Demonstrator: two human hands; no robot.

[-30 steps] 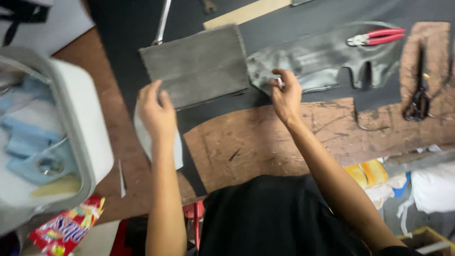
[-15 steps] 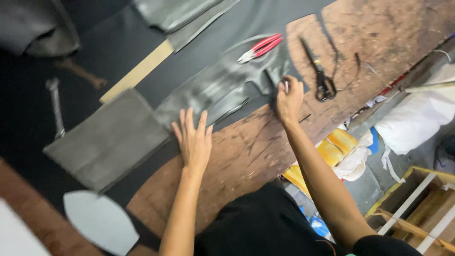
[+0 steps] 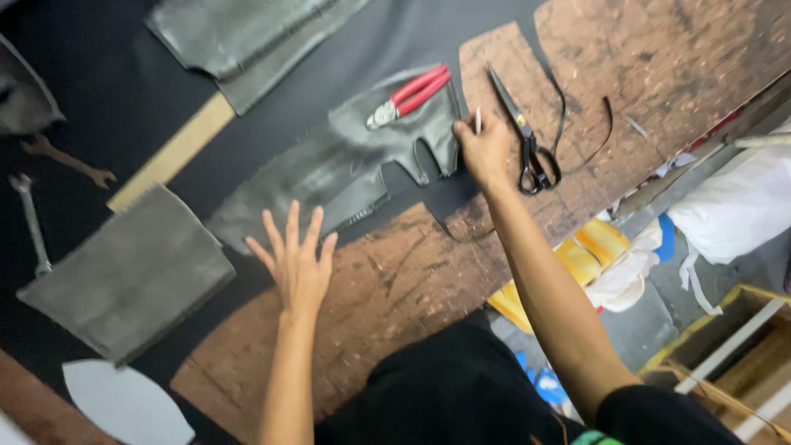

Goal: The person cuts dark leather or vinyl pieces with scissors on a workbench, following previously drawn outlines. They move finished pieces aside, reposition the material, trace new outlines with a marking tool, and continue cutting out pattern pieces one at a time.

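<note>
Scarred brown worktable (image 3: 659, 66): my left hand (image 3: 298, 265) spreads flat, fingers wide; my right hand (image 3: 484, 148) pinches a thin white marker (image 3: 478, 120) beside the grey cut leather piece (image 3: 346, 169).

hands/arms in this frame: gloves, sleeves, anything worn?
Both bare: no gloves, rings, watch or bands visible on the left hand or right hand. Forearms uncovered, slim. The right arm ends in a short black sleeve with a green-striped edge near the shoulder. Left arm's sleeve is not in view. Black top below.
</note>
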